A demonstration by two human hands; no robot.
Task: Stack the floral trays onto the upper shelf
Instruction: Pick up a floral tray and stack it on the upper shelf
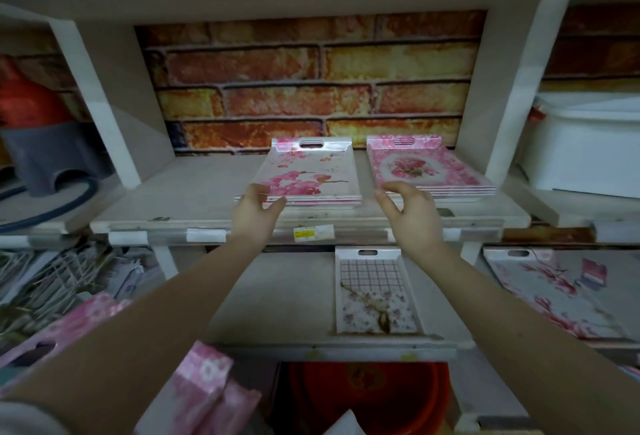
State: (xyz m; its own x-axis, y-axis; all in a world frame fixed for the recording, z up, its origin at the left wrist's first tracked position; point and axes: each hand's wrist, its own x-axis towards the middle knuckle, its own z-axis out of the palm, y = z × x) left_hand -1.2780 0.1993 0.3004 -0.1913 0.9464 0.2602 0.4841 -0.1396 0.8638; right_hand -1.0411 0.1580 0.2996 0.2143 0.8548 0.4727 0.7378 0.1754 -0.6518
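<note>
At the centre of the frame, the upper shelf (194, 192) carries two low stacks of floral trays side by side against a brick-patterned back panel (311, 81): a blossom stack (311, 171) on the left and a rose stack (433, 167) just to its right, the two apart. The left hand (258, 212) reaches to the near left corner of the blossom stack, its fingers apart and relaxed, touching the edge. The right hand (408, 212) hovers by the near left corner of the rose stack, fingers loosely spread and holding nothing; whether it touches the stack cannot be told. Both forearms cross in front of the lower shelf (277, 313), where a checked tray (375, 292) lies between them and another blossom tray (554, 296) lies at right. A yellow price label (313, 232) sits on the upper shelf's front lip. At left are a grey fitting (52, 157) and a dark hose (52, 206); at right, a white tub (585, 147). A red bucket (367, 396) stands bottom centre, with more pink trays (207, 386) lower left.
</note>
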